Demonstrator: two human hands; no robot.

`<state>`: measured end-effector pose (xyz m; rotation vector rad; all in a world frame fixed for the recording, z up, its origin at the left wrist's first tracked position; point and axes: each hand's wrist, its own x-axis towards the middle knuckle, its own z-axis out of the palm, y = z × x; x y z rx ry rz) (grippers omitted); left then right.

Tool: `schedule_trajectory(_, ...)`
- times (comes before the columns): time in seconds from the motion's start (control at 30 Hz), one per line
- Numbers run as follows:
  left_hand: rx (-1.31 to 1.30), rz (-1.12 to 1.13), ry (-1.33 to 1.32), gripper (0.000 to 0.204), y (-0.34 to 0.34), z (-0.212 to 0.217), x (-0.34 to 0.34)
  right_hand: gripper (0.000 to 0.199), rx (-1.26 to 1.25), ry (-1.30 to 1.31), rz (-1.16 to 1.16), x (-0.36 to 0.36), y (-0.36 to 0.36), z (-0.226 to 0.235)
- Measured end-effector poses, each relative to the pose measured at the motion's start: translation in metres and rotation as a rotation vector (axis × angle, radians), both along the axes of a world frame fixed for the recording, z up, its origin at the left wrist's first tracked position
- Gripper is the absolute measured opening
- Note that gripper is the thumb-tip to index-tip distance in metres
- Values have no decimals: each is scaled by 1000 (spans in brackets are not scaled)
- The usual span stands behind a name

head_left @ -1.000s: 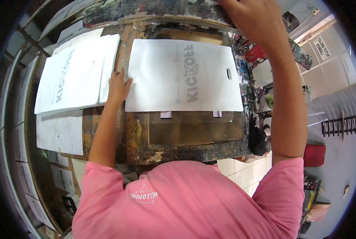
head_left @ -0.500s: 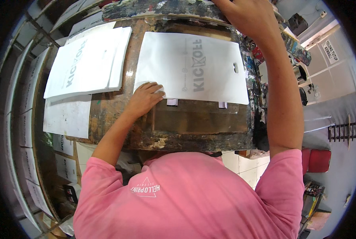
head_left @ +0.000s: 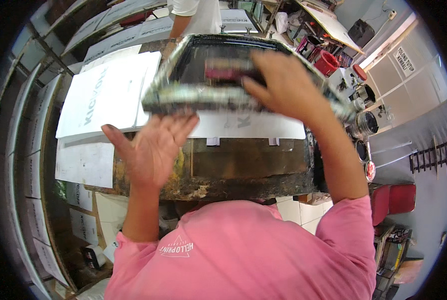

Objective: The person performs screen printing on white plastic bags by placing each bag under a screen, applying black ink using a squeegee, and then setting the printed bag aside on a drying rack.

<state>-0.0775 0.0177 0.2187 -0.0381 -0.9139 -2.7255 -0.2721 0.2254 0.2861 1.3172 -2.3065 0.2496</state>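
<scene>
A dark screen-printing frame [head_left: 208,97] with paint-crusted edges spans the worktable, tilted and blurred, above a white sheet-like bag [head_left: 268,130] with grey print. My left hand [head_left: 156,147] is open, palm up and fingers spread, at the frame's near left edge. Inside the frame sits a squeegee-like bar with a maroon handle [head_left: 223,74]. My right hand [head_left: 281,82] reaches over the near edge beside that bar, thumb and fingers smeared by motion; whether it grips the bar I cannot tell.
Left of the frame lies a stack of printed white bags [head_left: 101,95]. A person in a white top [head_left: 203,17] stands beyond the table. Shelves with more bags [head_left: 36,185] line the left side. Paint tins [head_left: 366,122] and a red bucket [head_left: 326,62] stand at right.
The frame has come down over the white bag, covering most of it. My left hand has left the bag and turned palm up. My right hand has moved down toward me, beside the maroon bar.
</scene>
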Motion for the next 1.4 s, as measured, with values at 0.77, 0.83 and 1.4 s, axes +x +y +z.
schedule_trajectory(0.77, 158, -20, -533, 112, 0, -191, 51, 40, 141, -470, 35, -27, -9, -133)
schedule_trajectory(0.83, 168, -24, -514, 112, 0, -190, 50, 39, 74, -299, 76, -100, -33, -148)
schedule_trajectory(1.4, 32, -75, -551, 79, -5, -185, 50, 33, 90, -42, -57, -266, -111, -226)
